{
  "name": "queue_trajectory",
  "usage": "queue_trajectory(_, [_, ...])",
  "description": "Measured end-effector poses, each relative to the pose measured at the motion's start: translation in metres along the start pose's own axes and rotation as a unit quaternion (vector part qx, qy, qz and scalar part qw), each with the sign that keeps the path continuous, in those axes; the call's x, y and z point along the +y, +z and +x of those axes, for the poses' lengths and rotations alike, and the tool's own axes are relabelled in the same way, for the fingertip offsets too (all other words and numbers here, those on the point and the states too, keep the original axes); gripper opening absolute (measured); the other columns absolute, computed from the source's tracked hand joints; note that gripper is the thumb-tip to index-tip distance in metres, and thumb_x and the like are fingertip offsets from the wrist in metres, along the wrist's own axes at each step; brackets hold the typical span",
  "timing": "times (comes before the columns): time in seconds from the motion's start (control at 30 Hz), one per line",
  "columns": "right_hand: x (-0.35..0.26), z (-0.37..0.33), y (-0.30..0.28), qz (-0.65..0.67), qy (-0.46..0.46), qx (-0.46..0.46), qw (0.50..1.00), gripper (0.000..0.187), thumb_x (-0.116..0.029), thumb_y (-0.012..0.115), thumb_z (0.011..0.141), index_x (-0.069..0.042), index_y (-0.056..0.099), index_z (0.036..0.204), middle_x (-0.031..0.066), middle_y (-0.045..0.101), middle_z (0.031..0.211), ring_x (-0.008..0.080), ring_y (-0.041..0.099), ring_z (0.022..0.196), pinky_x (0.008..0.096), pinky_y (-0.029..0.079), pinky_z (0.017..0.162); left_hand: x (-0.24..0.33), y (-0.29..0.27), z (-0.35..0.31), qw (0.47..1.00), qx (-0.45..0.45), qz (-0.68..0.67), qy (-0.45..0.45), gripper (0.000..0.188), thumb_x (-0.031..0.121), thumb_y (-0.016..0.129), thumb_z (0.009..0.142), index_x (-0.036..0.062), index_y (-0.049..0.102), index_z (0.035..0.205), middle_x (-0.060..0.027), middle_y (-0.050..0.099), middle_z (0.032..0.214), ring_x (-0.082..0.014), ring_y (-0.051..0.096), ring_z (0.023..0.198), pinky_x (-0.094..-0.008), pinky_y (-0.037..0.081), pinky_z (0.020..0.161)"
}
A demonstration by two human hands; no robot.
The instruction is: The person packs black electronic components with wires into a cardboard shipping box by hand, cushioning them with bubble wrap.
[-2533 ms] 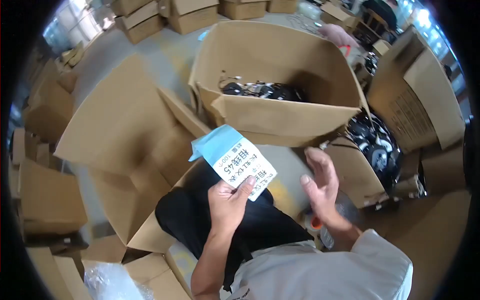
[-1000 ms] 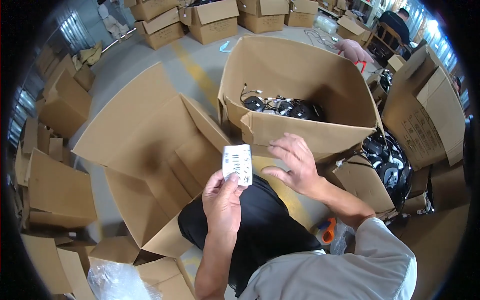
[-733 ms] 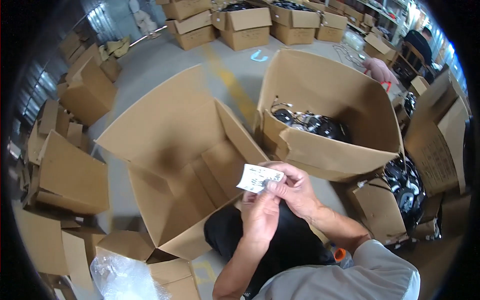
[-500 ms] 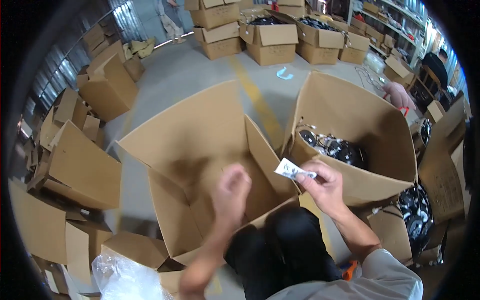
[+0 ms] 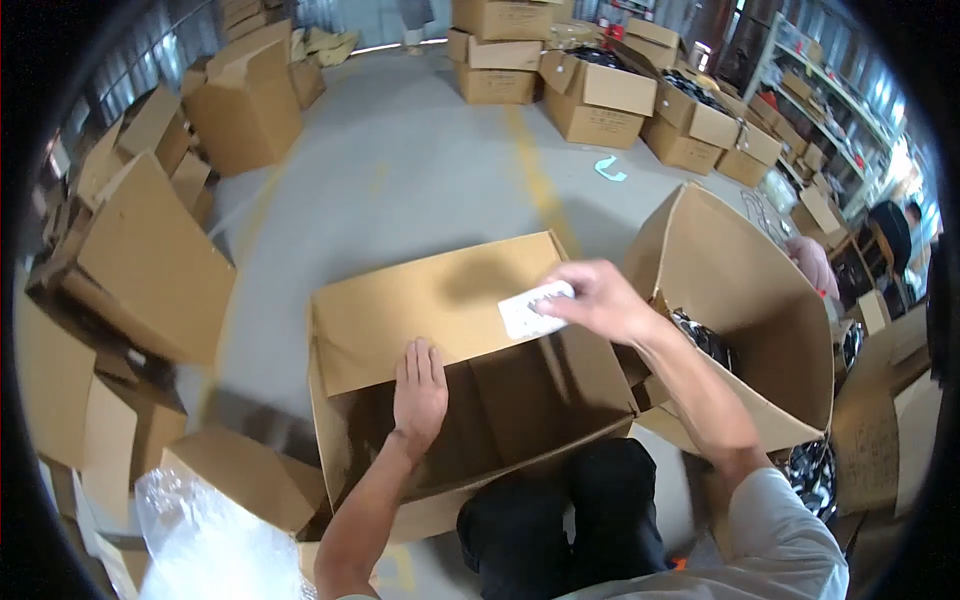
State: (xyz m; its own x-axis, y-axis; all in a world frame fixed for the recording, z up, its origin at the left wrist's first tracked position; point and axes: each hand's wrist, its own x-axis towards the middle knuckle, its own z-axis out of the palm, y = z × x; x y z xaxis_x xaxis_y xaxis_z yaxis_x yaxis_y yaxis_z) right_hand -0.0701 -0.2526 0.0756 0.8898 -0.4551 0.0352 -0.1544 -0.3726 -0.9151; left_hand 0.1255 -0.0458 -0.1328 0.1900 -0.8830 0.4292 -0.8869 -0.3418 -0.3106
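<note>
Through the head camera, I see a right hand (image 5: 600, 302) gripping a white slip (image 5: 518, 314), pinched between thumb and fingers, at the right end of a flap (image 5: 400, 330) on a cardboard box (image 5: 430, 515). I cannot tell whether the slip touches the cardboard. The left hand (image 5: 421, 395) has its fingers extended flat on the flap near its front edge, gripping nothing that I can see. Black trousers (image 5: 515, 520) show just in front of the box. To its right, I make out a taller carton (image 5: 755, 260) with black parts (image 5: 708, 338) inside; at lower left lies clear plastic wrap (image 5: 215, 540). Beyond, a yellow line (image 5: 533, 180) and 1 pale blue strip (image 5: 608, 168) mark the grey floor (image 5: 420, 170).
</note>
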Motion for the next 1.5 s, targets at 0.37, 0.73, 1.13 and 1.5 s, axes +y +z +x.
queue_trajectory(0.37, [0.132,0.181,0.137,0.104,0.106,0.064,0.987,0.012,-0.001,0.078,0.081,0.001,0.069,0.088,0.0073,0.070,0.082,0.0148,0.066,0.072,0.0308,0.055,0.065,0.005,0.032,-0.018,0.986,-0.108,-0.120,-0.034,0.054,0.017,0.045,0.096,-0.0032,0.040,0.145,-0.0255,0.031,0.155,-0.0383,0.029,0.146,-0.0545,0.022,0.118])
queue_trajectory(0.73, [0.142,0.186,0.148,-0.065,0.113,0.131,0.983,0.012,-0.006,0.079,0.081,0.000,0.071,0.088,0.0078,0.072,0.079,0.0123,0.066,0.069,0.0306,0.055,0.064,0.010,0.035,-0.014,0.988,-0.076,-0.126,-0.049,0.051,0.015,0.045,0.095,-0.0054,0.045,0.142,-0.0270,0.034,0.154,-0.0402,0.031,0.145,-0.0563,0.023,0.117])
queue_trajectory(1.13, [0.102,0.164,0.178,-0.427,0.019,0.222,0.877,0.054,-0.023,0.082,0.076,0.003,0.059,0.118,0.0218,0.060,0.123,0.0362,0.057,0.115,0.0488,0.046,0.097,0.006,0.050,-0.026,0.983,-0.139,-0.112,-0.050,0.085,0.030,0.071,0.084,-0.0077,0.030,0.148,-0.0299,0.018,0.159,-0.0437,0.017,0.149,-0.0568,0.016,0.120])
queue_trajectory(1.5, [0.175,0.036,0.133,-0.506,-0.068,0.008,0.860,0.087,-0.035,0.065,0.092,0.005,0.018,0.153,0.0231,0.016,0.161,0.0356,0.020,0.149,0.0451,0.021,0.121,-0.018,-0.039,-0.050,0.947,-0.056,-0.292,-0.124,0.054,0.021,0.070,0.083,-0.0015,0.053,0.129,-0.0215,0.049,0.139,-0.0408,0.044,0.133,-0.0505,0.033,0.113])
